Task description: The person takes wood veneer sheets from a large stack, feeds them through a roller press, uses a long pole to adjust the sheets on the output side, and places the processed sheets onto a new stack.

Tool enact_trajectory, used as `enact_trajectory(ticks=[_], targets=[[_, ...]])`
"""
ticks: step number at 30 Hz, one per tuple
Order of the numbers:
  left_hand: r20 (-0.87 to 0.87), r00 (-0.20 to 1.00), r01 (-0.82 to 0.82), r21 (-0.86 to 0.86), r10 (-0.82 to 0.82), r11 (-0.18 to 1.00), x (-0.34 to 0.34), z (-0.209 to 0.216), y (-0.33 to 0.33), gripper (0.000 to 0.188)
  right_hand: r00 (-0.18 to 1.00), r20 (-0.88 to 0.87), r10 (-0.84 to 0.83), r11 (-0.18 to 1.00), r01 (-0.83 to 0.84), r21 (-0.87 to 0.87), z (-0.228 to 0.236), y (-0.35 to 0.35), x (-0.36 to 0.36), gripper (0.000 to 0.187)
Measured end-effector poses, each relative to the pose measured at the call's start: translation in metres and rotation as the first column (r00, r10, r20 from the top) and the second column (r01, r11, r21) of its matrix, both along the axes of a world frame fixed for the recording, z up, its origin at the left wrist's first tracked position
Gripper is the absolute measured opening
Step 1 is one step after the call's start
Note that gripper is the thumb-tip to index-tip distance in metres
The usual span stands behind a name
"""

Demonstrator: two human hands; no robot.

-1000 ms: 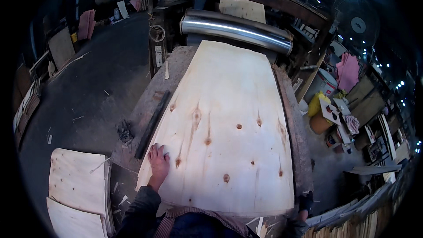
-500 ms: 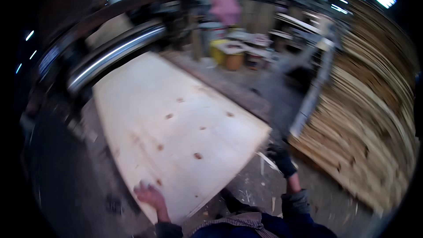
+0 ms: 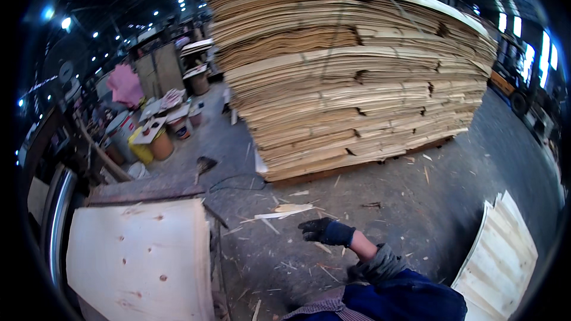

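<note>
My right hand [image 3: 325,231], in a dark glove, hangs in the air over the littered floor. Its fingers point left, stretched out, and nothing is in them. To its left a stack of pale wood veneer sheets [image 3: 140,255] with small brown knots lies on a low stand. Beside the far end of those sheets runs a shiny metal roller [image 3: 61,226]. My left hand is out of the picture. At the lower right stands another batch of pale veneer sheets [image 3: 498,261], its upper edges fanned apart.
A tall strapped pile of veneer [image 3: 357,83] rises ahead on a wooden base. Wood splinters [image 3: 285,211] and a broom head [image 3: 206,164] lie on the floor. Buckets [image 3: 160,144] and a pink cloth [image 3: 125,84] are at the left. A forklift [image 3: 510,80] stands far right.
My view has swung right, bringing the tall pile to the middle and the fanned sheets into sight. My left hand, earlier on the near veneer sheet, has left the picture.
</note>
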State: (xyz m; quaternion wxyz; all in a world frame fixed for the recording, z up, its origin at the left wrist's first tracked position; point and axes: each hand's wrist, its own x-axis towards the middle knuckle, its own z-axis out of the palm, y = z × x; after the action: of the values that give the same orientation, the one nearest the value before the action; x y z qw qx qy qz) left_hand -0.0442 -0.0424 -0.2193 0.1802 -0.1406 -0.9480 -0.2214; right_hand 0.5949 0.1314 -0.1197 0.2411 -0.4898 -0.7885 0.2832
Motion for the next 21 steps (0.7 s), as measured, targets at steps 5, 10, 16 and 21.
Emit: enact_trajectory(ticks=[5,10,16,21], targets=[[0.101,0.786,0.531,0.395,-0.61,0.75,0.084,-0.033,0.069,0.052,0.998,-0.065,-0.022,0.986,0.032,0.165,-0.023,-0.05,0.136,0.036],[0.16,0.476,0.805,0.317,-0.865,0.502,0.404,0.033,0.187,0.037,0.983,0.13,-0.129,0.953,0.087,0.291,-0.035,-0.145,0.31,0.027],[0.23,-0.211,0.881,0.465,-0.95,-0.083,0.757,0.058,0.225,0.033,0.854,0.143,-0.5,0.843,0.442,0.305,-0.02,-0.291,0.463,0.023],[0.291,-0.568,0.778,0.496,-0.77,-0.386,0.977,0.078,0.208,0.027,0.647,0.095,-0.757,0.647,0.72,0.249,-0.019,-0.372,0.538,0.019]])
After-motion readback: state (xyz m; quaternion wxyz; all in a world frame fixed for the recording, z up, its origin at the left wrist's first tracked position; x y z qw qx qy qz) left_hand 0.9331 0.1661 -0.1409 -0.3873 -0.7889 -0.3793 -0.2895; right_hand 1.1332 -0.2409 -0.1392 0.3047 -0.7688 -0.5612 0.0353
